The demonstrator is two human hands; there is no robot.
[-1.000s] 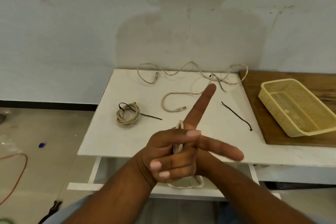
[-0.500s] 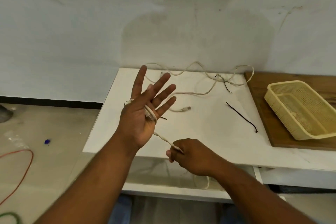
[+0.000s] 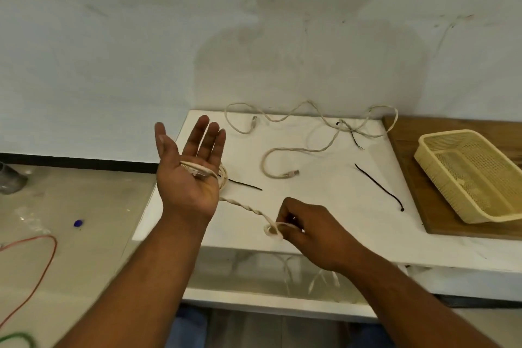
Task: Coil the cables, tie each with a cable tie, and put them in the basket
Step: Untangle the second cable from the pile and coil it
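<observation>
Cables: tabletop [image 3: 324, 206] white, carrying most of them. Wooden board [image 3: 409, 155] along its right edge holds the yellow basket [image 3: 440, 183], tilted, mesh walls, nothing visible inside, so no bundle delivered yet. Loose cable [image 3: 308, 127] snakes along the far edge, one plug [image 3: 291, 174] lying mid-table. Left hand [image 3: 187, 178] raised over the left edge, palm up, fingers spread flat, not clenched; held cable [image 3: 245, 207] wraps across the palm and runs down to the right hand [image 3: 308, 223] near the front edge, which is pinched closed on a small loop of it. Rest of that cable hangs below the front edge. Coiled bundle [image 3: 223, 178] just behind the left hand near the left edge, mostly hidden, black tie tail [image 3: 245, 185] sticking out. Spare black cable tie [image 3: 380, 188] right of centre, apart from everything; another dark one [image 3: 353, 135] tangled in the far cable.

Risks, judged: strand looks twisted, so wraps may kink and spring off the flat palm since no fingers pin them. Hanging tail could snag on the shelf under the tabletop. Left hand sweeping low could knock the finished bundle.
</observation>
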